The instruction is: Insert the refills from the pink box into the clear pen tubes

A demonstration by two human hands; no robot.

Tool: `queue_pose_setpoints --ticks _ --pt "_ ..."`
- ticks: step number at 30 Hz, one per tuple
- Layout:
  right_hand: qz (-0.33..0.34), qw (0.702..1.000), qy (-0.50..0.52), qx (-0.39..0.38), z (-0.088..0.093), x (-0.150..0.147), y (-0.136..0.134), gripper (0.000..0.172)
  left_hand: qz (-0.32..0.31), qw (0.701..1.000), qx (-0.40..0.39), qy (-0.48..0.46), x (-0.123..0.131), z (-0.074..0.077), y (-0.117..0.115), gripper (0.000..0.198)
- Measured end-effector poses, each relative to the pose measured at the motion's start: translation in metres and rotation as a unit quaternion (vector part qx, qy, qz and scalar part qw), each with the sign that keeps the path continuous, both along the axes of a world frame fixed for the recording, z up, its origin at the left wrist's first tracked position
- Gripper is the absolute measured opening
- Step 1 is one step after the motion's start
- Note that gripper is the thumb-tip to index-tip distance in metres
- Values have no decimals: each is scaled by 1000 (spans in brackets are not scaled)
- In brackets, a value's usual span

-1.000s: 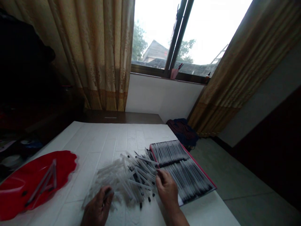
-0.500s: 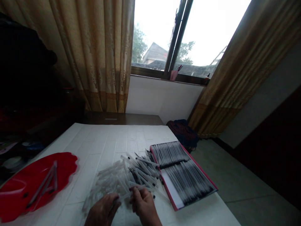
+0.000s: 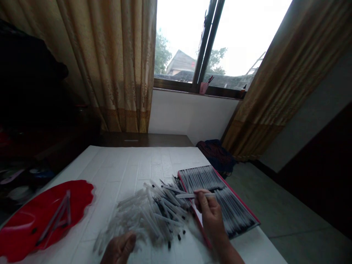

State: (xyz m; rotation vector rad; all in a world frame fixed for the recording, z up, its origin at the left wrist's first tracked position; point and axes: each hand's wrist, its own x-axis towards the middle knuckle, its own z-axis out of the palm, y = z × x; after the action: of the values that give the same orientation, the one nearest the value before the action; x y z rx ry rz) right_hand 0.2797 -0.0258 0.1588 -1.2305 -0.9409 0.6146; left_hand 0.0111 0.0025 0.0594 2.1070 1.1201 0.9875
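My right hand (image 3: 207, 209) is closed on a translucent white pen (image 3: 183, 196), held nearly level over the left edge of a red-edged box (image 3: 202, 229). Two rows of similar pens (image 3: 231, 211) with dark ends fill most of that box. My left hand (image 3: 119, 249) is low at the near side, its fingers curled together; whether anything is between them I cannot make out. Beside it spreads a pile of clear plastic pieces (image 3: 129, 209), blurred in part. Pens with black tips (image 3: 167, 203) lie between this pile and the box.
A red scalloped plate (image 3: 79, 189) on the left of the white table (image 3: 132, 165) holds a few clear pens (image 3: 56, 218). Dark cloth (image 3: 216, 154) lies beyond the far right corner. A pink cup (image 3: 204, 88) stands on the windowsill.
My right hand has moved right and away from me, from beside my left hand to above the box, carrying the pen. My left hand has shifted slightly lower, its fingers more curled.
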Motion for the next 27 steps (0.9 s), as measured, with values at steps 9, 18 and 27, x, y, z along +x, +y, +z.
queue_pose_setpoints --ticks 9,18,27 --pt "47 842 -496 -208 -16 -5 26 37 55 978 196 54 4 18 19 27" --pt "110 749 -604 -251 -8 -15 54 28 127 958 145 212 -16 20 63 38" --pt "55 745 -584 -317 -3 10 28 28 110 963 121 214 -21 -5 76 40"
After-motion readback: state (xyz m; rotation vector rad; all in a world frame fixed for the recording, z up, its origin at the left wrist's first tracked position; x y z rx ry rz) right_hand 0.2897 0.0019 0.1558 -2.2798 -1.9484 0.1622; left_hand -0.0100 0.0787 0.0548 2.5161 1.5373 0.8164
